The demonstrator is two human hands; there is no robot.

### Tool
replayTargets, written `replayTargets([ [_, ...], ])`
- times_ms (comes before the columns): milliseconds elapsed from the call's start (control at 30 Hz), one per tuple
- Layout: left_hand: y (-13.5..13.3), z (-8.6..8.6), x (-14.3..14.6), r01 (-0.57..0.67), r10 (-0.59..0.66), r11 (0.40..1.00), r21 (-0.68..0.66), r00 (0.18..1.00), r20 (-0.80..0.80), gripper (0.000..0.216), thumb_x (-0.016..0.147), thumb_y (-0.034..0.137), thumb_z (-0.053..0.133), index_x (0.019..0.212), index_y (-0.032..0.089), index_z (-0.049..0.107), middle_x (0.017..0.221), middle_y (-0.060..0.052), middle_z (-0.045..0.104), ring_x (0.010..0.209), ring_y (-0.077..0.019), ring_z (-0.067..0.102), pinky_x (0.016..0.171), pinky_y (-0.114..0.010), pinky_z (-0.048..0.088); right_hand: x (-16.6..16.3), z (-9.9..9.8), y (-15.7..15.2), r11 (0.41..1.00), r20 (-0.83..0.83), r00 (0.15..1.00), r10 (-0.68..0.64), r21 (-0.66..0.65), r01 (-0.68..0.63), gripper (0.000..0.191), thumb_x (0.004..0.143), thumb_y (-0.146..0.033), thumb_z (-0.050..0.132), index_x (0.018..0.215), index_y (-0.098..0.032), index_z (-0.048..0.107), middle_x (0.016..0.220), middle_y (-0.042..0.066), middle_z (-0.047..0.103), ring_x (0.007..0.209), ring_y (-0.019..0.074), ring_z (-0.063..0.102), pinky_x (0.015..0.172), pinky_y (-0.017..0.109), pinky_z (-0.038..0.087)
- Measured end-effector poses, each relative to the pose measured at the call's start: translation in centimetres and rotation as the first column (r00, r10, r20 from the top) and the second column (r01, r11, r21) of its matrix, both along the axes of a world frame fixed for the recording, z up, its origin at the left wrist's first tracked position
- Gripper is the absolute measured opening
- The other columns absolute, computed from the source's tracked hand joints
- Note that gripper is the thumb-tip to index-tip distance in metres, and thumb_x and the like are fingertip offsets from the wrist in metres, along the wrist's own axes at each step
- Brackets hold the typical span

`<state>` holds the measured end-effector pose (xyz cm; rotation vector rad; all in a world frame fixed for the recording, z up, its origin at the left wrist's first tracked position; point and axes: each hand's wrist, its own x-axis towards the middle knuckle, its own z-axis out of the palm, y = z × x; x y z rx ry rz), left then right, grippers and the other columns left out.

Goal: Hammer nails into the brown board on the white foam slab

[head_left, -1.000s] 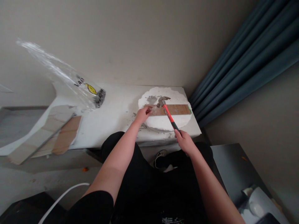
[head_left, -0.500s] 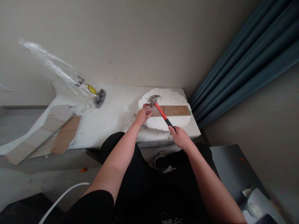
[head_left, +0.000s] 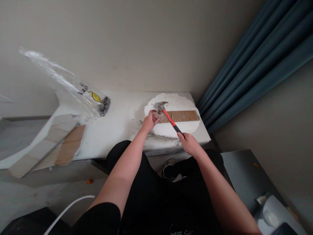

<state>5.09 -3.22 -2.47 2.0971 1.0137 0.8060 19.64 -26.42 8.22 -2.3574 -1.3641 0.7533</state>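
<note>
My right hand (head_left: pixel 190 144) is closed around the black grip of a red-handled claw hammer (head_left: pixel 167 116). Its steel head sits above the left end of a brown wooden strip (head_left: pixel 184 116). That strip lies across a round white foam slab (head_left: pixel 171 129) on a white low table (head_left: pixel 114 133). At the strip's left end, right beside the hammer head, my left hand (head_left: pixel 150 120) is pinched with its fingers together. What they hold is too small to make out.
A clear plastic bag (head_left: pixel 80 93) with a yellow logo lies on the table's left. Wooden boards (head_left: pixel 49 145) lean off the left edge. Blue curtains (head_left: pixel 254 62) hang at right. A white cable (head_left: pixel 68 207) runs over the floor, and white items (head_left: pixel 271 213) sit at lower right.
The hammer head has moved left along the strip, from near its middle to its left end beside my left hand. My right hand shifted left with it.
</note>
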Motion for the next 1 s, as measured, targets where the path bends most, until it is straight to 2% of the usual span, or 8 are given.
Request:
replayTargets([
  [67, 0.0, 0.0, 0.0, -0.004, 0.004, 1.000, 0.008, 1.000, -0.004, 0.055, 0.082, 0.014, 0.070, 0.130, 0.022, 0.045, 0.088, 0.001, 0.071, 0.068, -0.0130, 0.060, 0.071, -0.027, 0.046, 0.1, 0.1, -0.1, 0.999, 0.015, 1.000, 0.010, 0.038, -0.010, 0.046, 0.107, -0.048, 0.036, 0.088, -0.017, 0.065, 0.085, 0.013, 0.071, 0.076, 0.0218, 0.061, 0.064, 0.028, 0.034],
  [233, 0.2, -0.3, 0.0, 0.002, -0.001, 1.000, 0.028, 0.999, -0.036, 0.054, 0.082, 0.016, 0.069, 0.130, 0.022, 0.045, 0.085, 0.001, 0.071, 0.070, -0.0147, 0.062, 0.072, -0.028, 0.046, 0.5, 0.1, -0.3, 0.999, 0.027, 0.999, 0.045, -0.020, -0.045, 0.046, 0.106, -0.047, 0.039, 0.087, -0.016, 0.067, 0.084, 0.013, 0.072, 0.073, 0.0217, 0.061, 0.063, 0.029, 0.033],
  [367, 0.3, -0.5, 0.1, 0.000, 0.001, 1.000, 0.020, 0.999, -0.045, 0.057, 0.081, 0.016, 0.070, 0.132, 0.021, 0.045, 0.085, 0.001, 0.070, 0.070, -0.0149, 0.063, 0.071, -0.027, 0.046, 0.1, -0.3, -0.5, 0.999, -0.002, 0.999, 0.044, 0.017, -0.043, 0.046, 0.107, -0.048, 0.037, 0.090, -0.017, 0.067, 0.086, 0.013, 0.072, 0.075, 0.0212, 0.062, 0.064, 0.028, 0.034],
  [467, 0.3, -0.5, 0.0, -0.010, 0.012, 1.000, 0.022, 0.998, -0.060, 0.058, 0.081, 0.016, 0.071, 0.133, 0.021, 0.045, 0.085, 0.000, 0.071, 0.073, -0.0165, 0.065, 0.071, -0.028, 0.046, -0.3, -0.5, -0.6, 0.999, 0.000, 0.999, 0.038, -0.016, -0.038, 0.046, 0.107, -0.047, 0.038, 0.089, -0.016, 0.067, 0.087, 0.014, 0.072, 0.078, 0.0225, 0.063, 0.066, 0.028, 0.034],
  [633, 0.5, -0.4, -0.1, 0.012, -0.013, 1.000, -0.014, 0.999, -0.047, 0.056, 0.082, 0.017, 0.070, 0.132, 0.020, 0.046, 0.086, -0.001, 0.071, 0.073, -0.0162, 0.065, 0.072, -0.028, 0.048, -0.5, -0.6, -0.6, 0.999, -0.007, 0.999, 0.045, 0.002, -0.045, 0.045, 0.107, -0.047, 0.037, 0.093, -0.016, 0.066, 0.090, 0.014, 0.073, 0.081, 0.0229, 0.064, 0.068, 0.028, 0.036],
  [767, 1.3, -0.4, -0.6, 0.036, -0.035, 0.996, -0.076, 0.999, 0.013, 0.056, 0.076, 0.012, 0.070, 0.128, 0.020, 0.049, 0.094, -0.003, 0.072, 0.083, -0.0176, 0.068, 0.078, -0.029, 0.052, -0.5, -1.1, -0.5, 0.997, 0.028, 0.998, 0.056, -0.048, -0.055, 0.047, 0.108, -0.046, 0.036, 0.093, -0.015, 0.068, 0.093, 0.017, 0.074, 0.084, 0.0243, 0.066, 0.068, 0.029, 0.036],
  [867, 1.8, -0.3, -1.2, -0.015, 0.023, 0.995, -0.096, 0.996, 0.081, 0.048, 0.076, 0.007, 0.061, 0.121, 0.022, 0.053, 0.104, -0.004, 0.071, 0.088, -0.0166, 0.067, 0.078, -0.028, 0.053, -0.6, -1.8, -0.7, 0.997, 0.038, 0.997, 0.063, -0.040, -0.062, 0.047, 0.108, -0.046, 0.035, 0.096, -0.015, 0.068, 0.095, 0.017, 0.074, 0.086, 0.0248, 0.067, 0.069, 0.029, 0.037],
  [1000, 2.0, -0.1, -1.8, -0.169, 0.174, 0.983, -0.073, 0.983, 0.057, 0.044, 0.076, 0.005, 0.056, 0.118, 0.022, 0.055, 0.100, -0.004, 0.070, 0.082, -0.0166, 0.066, 0.077, -0.028, 0.052, -0.8, -2.5, -0.8, 0.996, 0.039, 0.998, 0.059, -0.065, -0.056, 0.047, 0.108, -0.046, 0.035, 0.097, -0.014, 0.068, 0.099, 0.018, 0.074, 0.089, 0.0255, 0.067, 0.071, 0.029, 0.037],
])
